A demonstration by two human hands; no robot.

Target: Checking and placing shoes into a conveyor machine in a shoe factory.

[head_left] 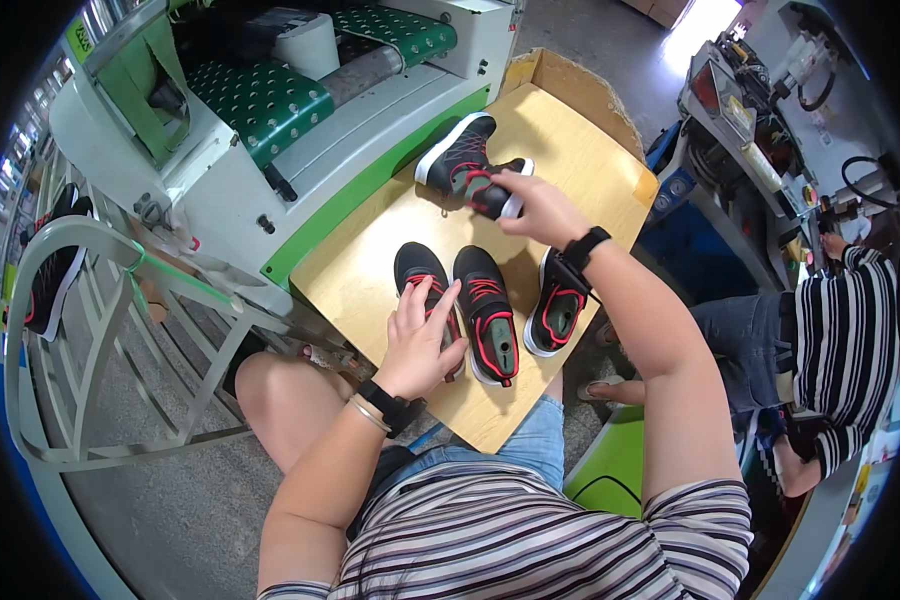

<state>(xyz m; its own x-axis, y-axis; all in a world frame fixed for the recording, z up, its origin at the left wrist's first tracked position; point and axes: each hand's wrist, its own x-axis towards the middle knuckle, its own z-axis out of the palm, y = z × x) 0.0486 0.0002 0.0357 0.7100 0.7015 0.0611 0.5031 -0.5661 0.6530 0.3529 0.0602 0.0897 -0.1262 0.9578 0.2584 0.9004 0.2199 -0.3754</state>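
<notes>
Three near shoes point(483, 285) on the desk point(585, 140), one far shoe point(458, 152) in my right hand point(542, 210)

The three near shoes, black with red trim, stand side by side before me. My left hand point(417, 345) has its fingers open and loosely spread over the leftmost one. The fingers of my right hand are gripping the far shoe; whether one more lies behind it, I cannot tell. One person point(840, 335) in stripes is at my right.

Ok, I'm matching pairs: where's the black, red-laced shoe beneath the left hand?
In the head view, the black, red-laced shoe lies just left of centre on the pale wooden tabletop, left of another black shoe, partly under the left hand.
</notes>
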